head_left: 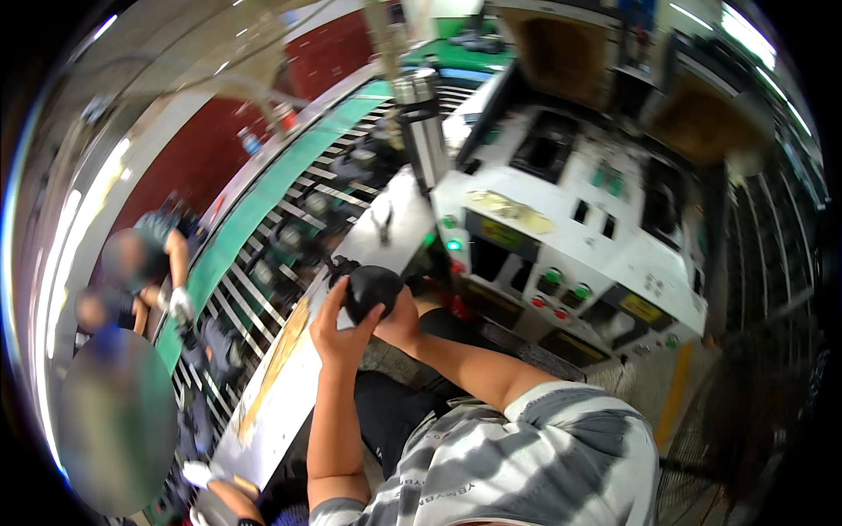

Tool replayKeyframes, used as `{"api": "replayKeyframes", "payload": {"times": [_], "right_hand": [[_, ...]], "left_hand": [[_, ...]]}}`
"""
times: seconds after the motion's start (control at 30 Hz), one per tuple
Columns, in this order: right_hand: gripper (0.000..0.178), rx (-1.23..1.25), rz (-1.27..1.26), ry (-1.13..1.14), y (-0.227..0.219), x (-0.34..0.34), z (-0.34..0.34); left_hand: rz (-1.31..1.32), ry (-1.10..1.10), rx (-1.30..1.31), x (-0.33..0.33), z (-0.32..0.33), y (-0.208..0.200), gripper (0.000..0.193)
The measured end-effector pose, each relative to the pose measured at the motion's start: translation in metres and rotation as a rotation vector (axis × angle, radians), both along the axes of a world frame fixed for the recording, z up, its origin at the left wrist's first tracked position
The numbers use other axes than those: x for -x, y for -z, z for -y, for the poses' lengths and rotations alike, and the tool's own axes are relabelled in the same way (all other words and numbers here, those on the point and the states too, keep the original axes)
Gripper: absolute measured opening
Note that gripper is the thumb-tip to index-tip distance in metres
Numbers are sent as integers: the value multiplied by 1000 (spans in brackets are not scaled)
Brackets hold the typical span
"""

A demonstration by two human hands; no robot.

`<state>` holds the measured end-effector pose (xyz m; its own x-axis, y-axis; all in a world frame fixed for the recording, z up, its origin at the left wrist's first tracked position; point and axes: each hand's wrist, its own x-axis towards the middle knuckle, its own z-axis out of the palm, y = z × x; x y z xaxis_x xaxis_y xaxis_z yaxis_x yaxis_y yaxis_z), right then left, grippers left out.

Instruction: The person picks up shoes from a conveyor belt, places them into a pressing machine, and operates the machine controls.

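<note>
In front of my body, a smooth, black, rounded shoe-like piece (372,294) is held up between my two hands. My left hand (338,331) grips its left and lower side, with the thumb reaching across toward the right. Against its right side my right hand (401,317) is closed, its fingers largely hidden behind the piece. A dark, uneven part (341,267) sticks out at the piece's upper left. Just beyond my hands runs a white ledge (377,235) with a small dark tool-like item (383,223) on it.
A white machine (561,237) with buttons and dark wells stands at the right. Along the left runs a roller conveyor (254,289) carrying dark shoe-like items. A metal post (423,131) rises beyond the ledge. Co-workers (153,254) are at the far left; a gloved hand (200,474) is at lower left.
</note>
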<state>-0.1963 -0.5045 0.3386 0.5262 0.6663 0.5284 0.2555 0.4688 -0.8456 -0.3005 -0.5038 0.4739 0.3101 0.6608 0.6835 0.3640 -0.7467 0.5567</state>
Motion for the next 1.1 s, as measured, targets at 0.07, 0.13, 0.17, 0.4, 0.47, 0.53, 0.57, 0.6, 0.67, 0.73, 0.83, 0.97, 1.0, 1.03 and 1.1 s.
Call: {"api": "replayKeyframes", "payload": {"times": [0.07,0.13,0.17,0.4,0.47,0.53,0.57,0.6,0.67,0.73,0.83,0.97,1.0,1.03,1.1], "right_hand": [[61,-111,-93,64,-5,-45,29],[81,5,-64,243,-17,-118,81],[93,149,105,471,-35,-146,111],[95,254,24,1028,-78,-351,264],[101,544,138,1267,-106,-401,297],[98,710,208,1434,-139,-439,326],[95,767,260,1482,-137,-477,341],[90,869,185,1407,-160,-488,328],[83,1037,134,1382,-178,-529,314],[86,1214,-9,1334,-178,-569,314],[85,1318,-75,1242,-169,-612,290],[92,1445,-1,1309,-126,-643,284],[103,1526,-86,1155,-143,-618,274],[104,1538,-79,1174,-134,-619,265],[105,1572,-75,1247,-124,-618,266]], "left_hand": [[16,221,-17,-19,9,1,39],[36,324,150,-42,2,31,19],[15,285,276,-42,-1,43,12],[152,-140,808,99,-47,324,31],[482,-313,985,134,-52,404,18],[436,-214,1176,98,-54,382,13],[417,-192,1267,86,-51,383,13],[450,-88,1378,94,-49,398,13],[-57,-67,1266,94,-56,431,14],[-106,-15,1233,50,-38,419,16],[-274,104,1364,48,-34,431,14],[-133,28,1441,35,-35,415,22],[-105,-3,1447,41,-36,413,24],[-77,-32,1454,48,-39,411,27],[-40,-47,1491,48,-39,409,28]]}}
